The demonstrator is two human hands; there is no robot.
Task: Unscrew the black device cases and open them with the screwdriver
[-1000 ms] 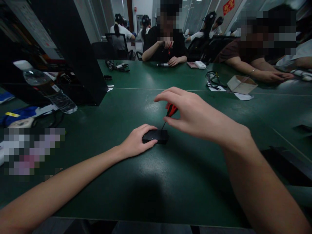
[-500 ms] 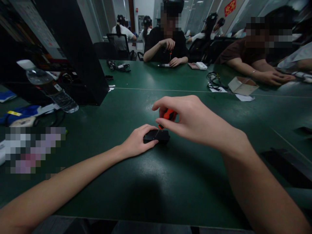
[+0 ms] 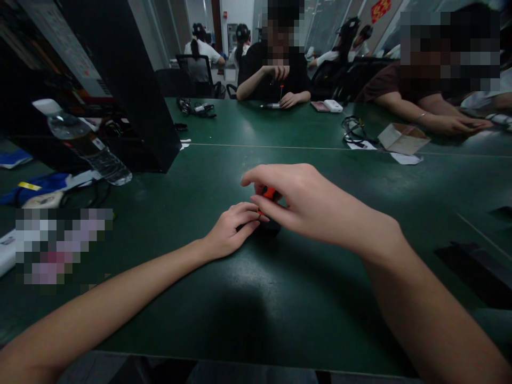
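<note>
A small black box-shaped object [image 3: 270,228] lies on the green table, its left part covered by my left hand [image 3: 232,229]. That hand is closed about the box, with thumb and fingertips close to the lower end of a screwdriver. My right hand [image 3: 296,194] grips the red and black handle of the screwdriver [image 3: 270,193] from above, the tool pointing down at the box. Fingers hide the shaft and tip, so I cannot tell whether the tip touches a screw.
A water bottle [image 3: 86,141] leans at the left by a black shelf unit [image 3: 148,85]. Cables [image 3: 354,130] and a small open carton [image 3: 403,140] lie on the far right. A co-worker [image 3: 276,69] sits opposite with a screwdriver; another person [image 3: 424,101] sits at right.
My right hand and the screwdriver have moved slightly left and down toward the box. My left fingertips have closed in around the screwdriver's lower end, hiding the shaft.
</note>
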